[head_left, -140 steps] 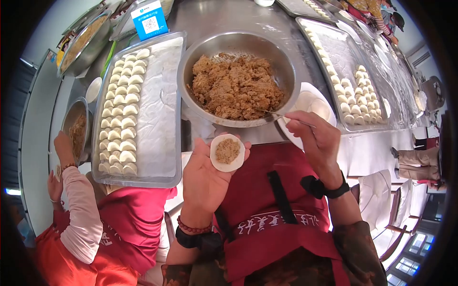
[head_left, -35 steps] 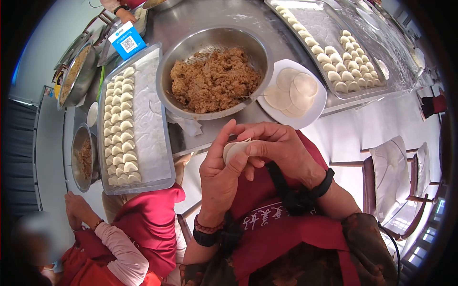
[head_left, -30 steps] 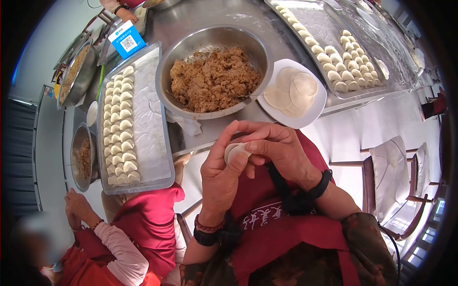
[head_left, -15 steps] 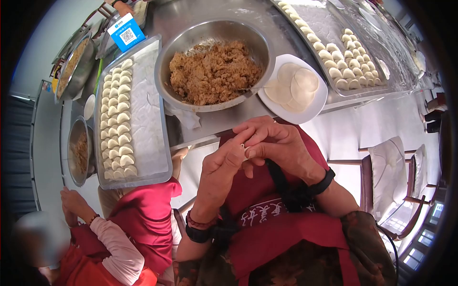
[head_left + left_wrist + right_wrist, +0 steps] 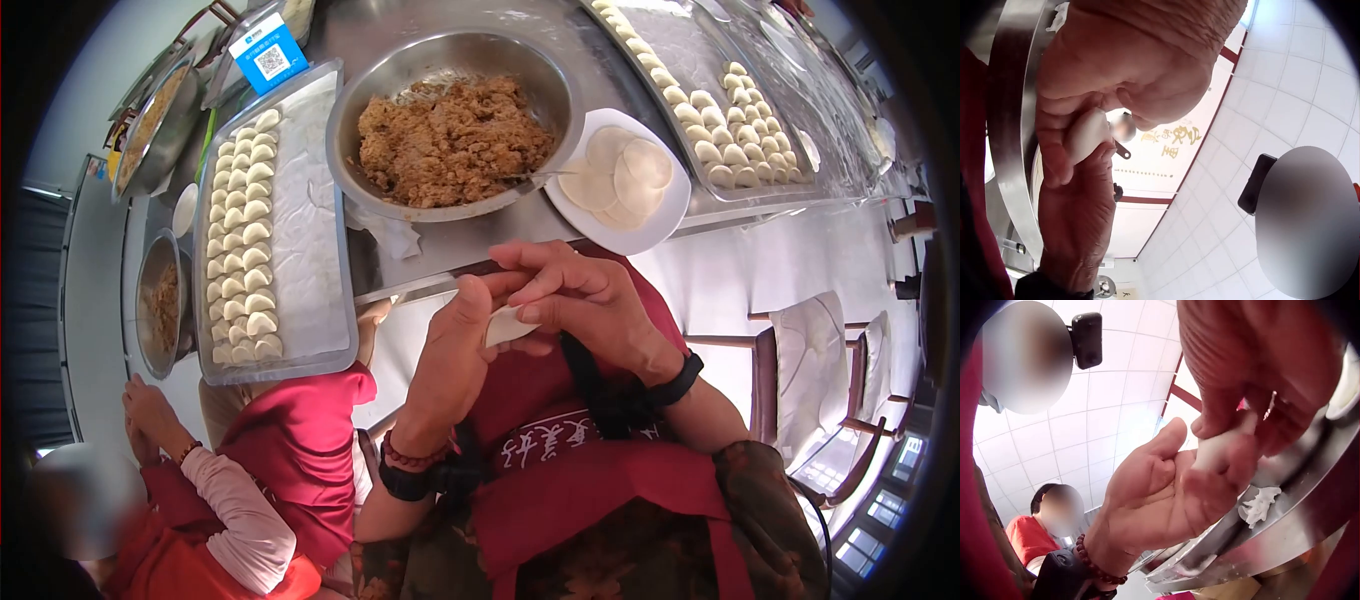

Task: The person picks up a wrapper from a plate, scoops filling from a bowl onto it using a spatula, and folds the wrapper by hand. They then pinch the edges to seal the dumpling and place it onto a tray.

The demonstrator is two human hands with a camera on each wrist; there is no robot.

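Note:
Both hands meet over the apron, at the table's near edge, around one pale folded dumpling (image 5: 508,328). My left hand (image 5: 450,350) cradles it in curled fingers, its thumb raised off the dough. The right hand (image 5: 595,305) pinches the dumpling's other end between thumb and fingers. The right wrist view shows the smooth dough (image 5: 1215,451) between the left fingers and the right thumb. In the left wrist view, the left fingers wrap behind the dumpling (image 5: 1088,136). Its filling is hidden inside.
Ahead stands a steel bowl (image 5: 562,105) of brown filling (image 5: 450,140), a thin utensil handle (image 5: 545,175) at its rim. Right of it is a plate (image 5: 665,225) of round wrappers (image 5: 635,172). Trays of dumplings (image 5: 240,240) flank these. Another person (image 5: 235,480) sits at left.
Earlier the left palm held a flat wrapper with filling while the right hand held the utensil in the bowl. Now the wrapper is folded, the utensil released, and the left thumb has lifted.

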